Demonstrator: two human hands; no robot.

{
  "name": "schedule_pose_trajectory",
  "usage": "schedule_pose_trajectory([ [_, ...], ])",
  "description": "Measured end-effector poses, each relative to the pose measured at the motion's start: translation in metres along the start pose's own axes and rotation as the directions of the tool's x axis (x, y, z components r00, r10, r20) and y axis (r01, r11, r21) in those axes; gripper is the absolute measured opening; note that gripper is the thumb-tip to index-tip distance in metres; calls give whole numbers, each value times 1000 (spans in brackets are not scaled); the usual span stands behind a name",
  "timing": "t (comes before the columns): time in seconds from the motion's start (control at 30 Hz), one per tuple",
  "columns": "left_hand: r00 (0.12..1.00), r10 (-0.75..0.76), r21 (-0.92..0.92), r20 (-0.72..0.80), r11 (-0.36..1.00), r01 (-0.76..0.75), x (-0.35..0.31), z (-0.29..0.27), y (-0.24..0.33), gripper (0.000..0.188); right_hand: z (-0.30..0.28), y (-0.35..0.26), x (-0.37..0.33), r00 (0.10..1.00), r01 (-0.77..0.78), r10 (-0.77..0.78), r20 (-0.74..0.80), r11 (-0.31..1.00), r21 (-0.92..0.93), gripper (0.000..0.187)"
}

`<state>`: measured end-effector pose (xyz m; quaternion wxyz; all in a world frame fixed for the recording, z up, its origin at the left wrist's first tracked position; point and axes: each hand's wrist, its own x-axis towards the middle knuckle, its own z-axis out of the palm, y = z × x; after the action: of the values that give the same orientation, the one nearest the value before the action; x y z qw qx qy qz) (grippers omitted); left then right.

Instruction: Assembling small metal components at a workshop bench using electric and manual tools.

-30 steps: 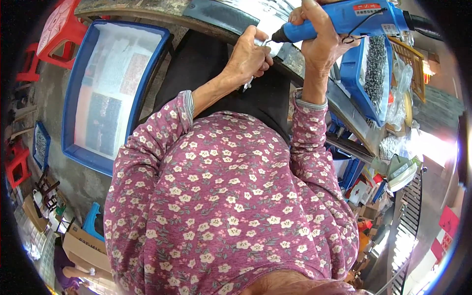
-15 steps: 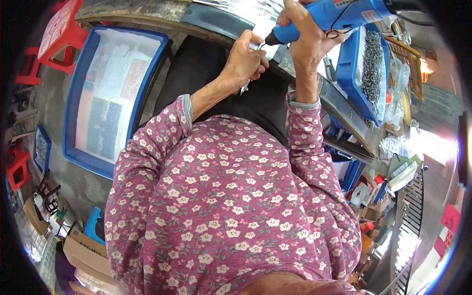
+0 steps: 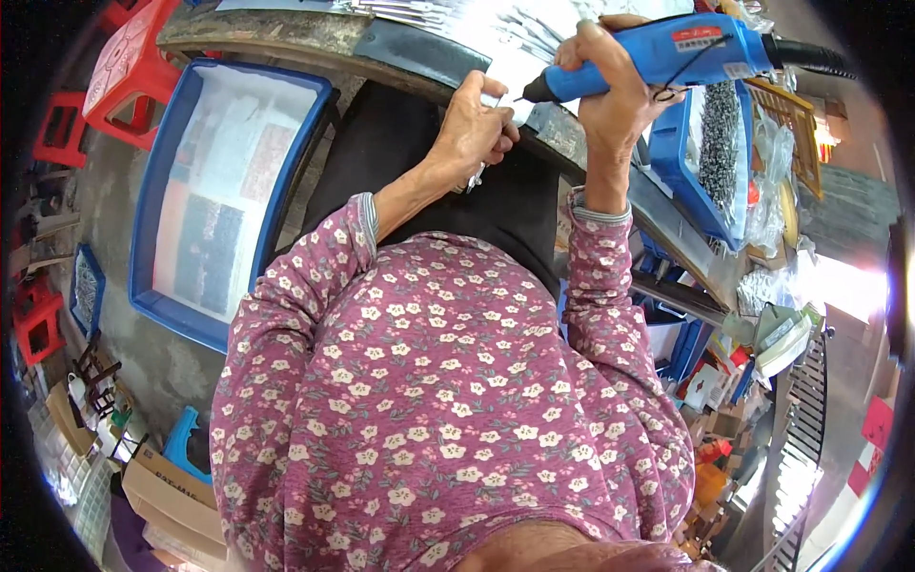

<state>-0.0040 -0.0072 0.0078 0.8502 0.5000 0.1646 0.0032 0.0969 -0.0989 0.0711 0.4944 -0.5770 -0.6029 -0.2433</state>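
My right hand (image 3: 615, 91) is wrapped round a blue electric screwdriver (image 3: 658, 52) with a black nose and a black cable. The tool lies nearly level over the bench edge, its tip pointing left. Just left of that tip, my left hand (image 3: 472, 129) pinches a small, shiny metal piece (image 3: 476, 177), whose end sticks out below the fingers. Most of the piece is hidden in the hand, so its kind does not show. The screwdriver tip is close to the left fingertips; a small gap seems to lie between them.
Slim metal parts (image 3: 410, 11) lie on the bench (image 3: 276, 33). To the right, a blue bin (image 3: 672, 143) holds many small dark metal pieces. A large blue tray (image 3: 143, 219) stands at my left, near red stools (image 3: 124, 71). A cardboard box (image 3: 167, 491) sits lower left.
The screwdriver and my right hand have moved slightly right and down, drawing the tip back from the left fingers. My left hand has shifted a little down and keeps its pinch.
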Motion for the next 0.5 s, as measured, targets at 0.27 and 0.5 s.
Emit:
schedule_pose_trajectory([
  [0.27,997,-41,-29,67,999,43,-2,-12,8,23,6,0,-14,968,-218,230,-98,969,121,32],
  [0.5,974,225,432,11,878,-207,-1,-17,33,26,2,-37,-16,766,-552,626,-146,757,348,31],
])
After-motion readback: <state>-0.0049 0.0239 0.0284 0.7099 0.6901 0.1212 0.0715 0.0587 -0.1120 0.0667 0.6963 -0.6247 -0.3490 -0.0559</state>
